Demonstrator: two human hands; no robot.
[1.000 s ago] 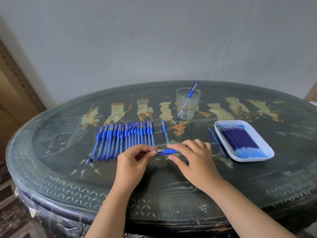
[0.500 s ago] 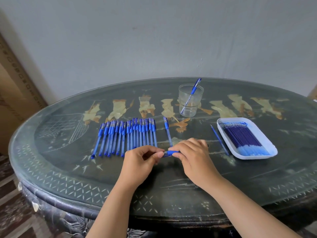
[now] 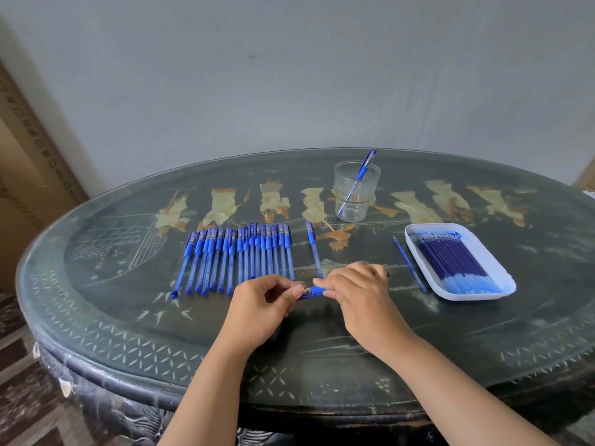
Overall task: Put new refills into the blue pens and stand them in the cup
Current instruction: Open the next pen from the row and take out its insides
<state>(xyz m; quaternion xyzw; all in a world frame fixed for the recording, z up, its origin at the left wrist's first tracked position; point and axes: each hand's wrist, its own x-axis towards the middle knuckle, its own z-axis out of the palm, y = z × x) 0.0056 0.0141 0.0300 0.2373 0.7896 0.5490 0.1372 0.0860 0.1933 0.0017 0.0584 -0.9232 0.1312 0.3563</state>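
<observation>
While hands (image 3: pixel 260 304) (image 3: pixel 363 300) pinch pen (image 3: pixel 314 291) — dark oval table (image 3: pixel 128 317), grey wall (image 3: pixel 289 75) behind.

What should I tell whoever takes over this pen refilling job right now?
Left grip pinches one end of a blue pen; right grip holds its other end.
The clear cup at the back holds one leaning pen. A row of pens and one separate pen lie flat on the table; refills fill the white tray, one loose refill beside it.
Done: one pen in the cup.
Left: finish the held pen, then the row and the separate pen.
</observation>
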